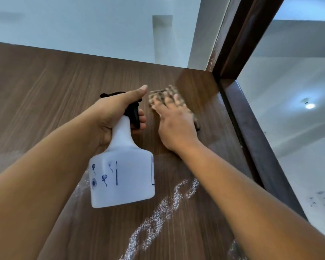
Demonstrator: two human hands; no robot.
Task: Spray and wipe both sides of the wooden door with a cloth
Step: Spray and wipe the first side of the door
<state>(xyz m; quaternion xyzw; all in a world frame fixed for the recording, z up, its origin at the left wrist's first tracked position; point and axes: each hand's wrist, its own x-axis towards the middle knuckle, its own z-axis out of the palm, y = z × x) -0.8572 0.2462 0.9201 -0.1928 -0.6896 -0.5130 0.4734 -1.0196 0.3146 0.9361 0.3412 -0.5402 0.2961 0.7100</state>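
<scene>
Head view, looking up the face of the wooden door [54, 94]. All places below are given relative to the door.

- Door: brown wood grain, open, its top edge high in the view; a dark frame [251, 128] runs along its right edge.
- Cloth [163, 96]: flat against the door's upper part, near the right edge. Blurred; pattern unclear.
- Right hand [174, 126]: fingers spread and laid flat over the cloth, pressing it to the wood. Not curled round it.
- Spray bottle [122, 175]: white body, black trigger head, held just off the door's face, left of the cloth.
- Left hand [113, 113]: wrapped round the bottle's neck, fingers at the trigger, thumb stretched forward.
- Spray [163, 209]: white speckled streaks on the door below the cloth, toward the lower right, not yet wiped.

Step in hand, as judged: wiping this face. To do it well, keep the palm flat so the whole cloth bears on the wood, stroke along the grain, and work downward from the top so the wet streaks are taken up before they run. Overlap passes out to the right edge. Keep the bottle clear of the door, nozzle off the wiped area. The other face looks to remain.
</scene>
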